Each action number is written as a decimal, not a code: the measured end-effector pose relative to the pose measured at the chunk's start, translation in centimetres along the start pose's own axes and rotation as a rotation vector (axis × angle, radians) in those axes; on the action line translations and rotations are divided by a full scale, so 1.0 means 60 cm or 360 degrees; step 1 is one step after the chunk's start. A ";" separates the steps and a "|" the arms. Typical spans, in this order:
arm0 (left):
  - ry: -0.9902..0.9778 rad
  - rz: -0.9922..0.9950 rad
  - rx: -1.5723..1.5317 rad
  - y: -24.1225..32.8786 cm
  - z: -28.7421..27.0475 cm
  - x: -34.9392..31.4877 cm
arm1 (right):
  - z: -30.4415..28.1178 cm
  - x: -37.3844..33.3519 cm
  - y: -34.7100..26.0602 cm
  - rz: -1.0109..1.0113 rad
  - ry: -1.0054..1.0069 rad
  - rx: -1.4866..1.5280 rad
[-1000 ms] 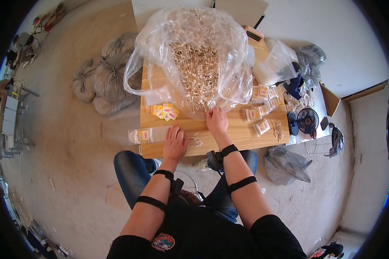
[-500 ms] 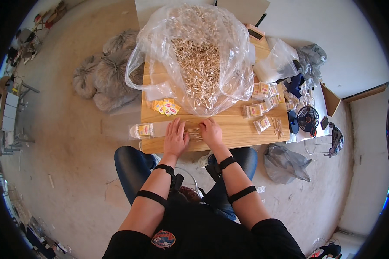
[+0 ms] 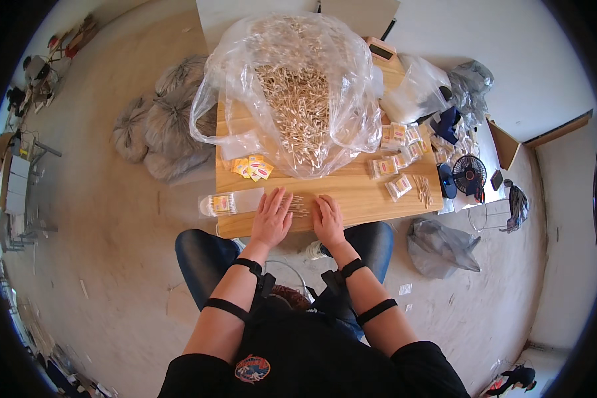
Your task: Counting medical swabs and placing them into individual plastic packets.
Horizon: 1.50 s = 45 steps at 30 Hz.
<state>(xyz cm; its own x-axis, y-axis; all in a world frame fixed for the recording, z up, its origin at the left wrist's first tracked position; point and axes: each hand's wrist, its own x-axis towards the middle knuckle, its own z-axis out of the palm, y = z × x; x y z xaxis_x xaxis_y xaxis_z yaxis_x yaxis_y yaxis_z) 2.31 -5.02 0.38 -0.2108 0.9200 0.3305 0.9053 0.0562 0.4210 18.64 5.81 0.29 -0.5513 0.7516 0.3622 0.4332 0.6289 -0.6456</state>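
Observation:
A small row of cotton swabs (image 3: 299, 206) lies on the wooden table (image 3: 351, 192) near its front edge, between my two hands. My left hand (image 3: 272, 217) rests flat with fingers stretched out, its fingertips at the left ends of the swabs. Just right of the row is my right hand (image 3: 328, 219), palm down, fingers extended, a small gap between it and the sticks. Neither hand grips anything. Beside my left hand, a clear plastic sleeve (image 3: 249, 199) lies along the table; a bundle of swabs with a yellow card (image 3: 223, 203) sits at its left end.
A large clear bag (image 3: 355, 99) heaped with swabs fills the table's middle. Yellow cards (image 3: 253, 167) lie left of it. Filled packets (image 3: 398, 188) and loose swabs (image 3: 423, 191) lie right. A black fan (image 3: 469, 174) stands beyond. Grey sacks (image 3: 172, 126) sit on the floor.
My hands have moved apart, the right one slightly right and down, leaving more of the swab row showing. The fingers have straightened. The whole view has shifted slightly.

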 end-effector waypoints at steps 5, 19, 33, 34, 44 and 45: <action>-0.0231 0.0044 0.0168 0.008 0.001 -0.002 | -0.005 -0.015 0.000 -0.0039 -0.0013 -0.0035; -0.0262 -0.0257 0.0200 0.006 0.011 -0.015 | 0.005 0.001 -0.029 -0.0208 -0.0461 -0.0512; -0.0166 -0.0113 0.0166 -0.007 0.038 -0.010 | 0.038 0.014 -0.038 -0.0312 -0.0498 -0.0607; -0.0167 -0.0115 0.0168 -0.010 0.037 -0.010 | 0.041 0.013 -0.039 -0.0294 -0.0492 -0.0639; -0.0244 0.0011 0.0177 -0.016 0.031 -0.011 | 0.041 0.009 -0.041 -0.0336 -0.0553 -0.0691; -0.0270 -0.0024 0.0161 -0.016 0.034 -0.009 | 0.039 0.010 -0.033 -0.0326 -0.0551 -0.0700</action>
<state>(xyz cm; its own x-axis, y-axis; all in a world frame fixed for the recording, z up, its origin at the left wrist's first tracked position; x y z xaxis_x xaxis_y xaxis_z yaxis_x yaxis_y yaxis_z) 2.31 -4.78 -1.89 -0.1674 0.9704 0.1740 0.9368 0.1016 0.3349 15.81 4.57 0.20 -0.8231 0.5442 0.1622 0.5075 0.8331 -0.2199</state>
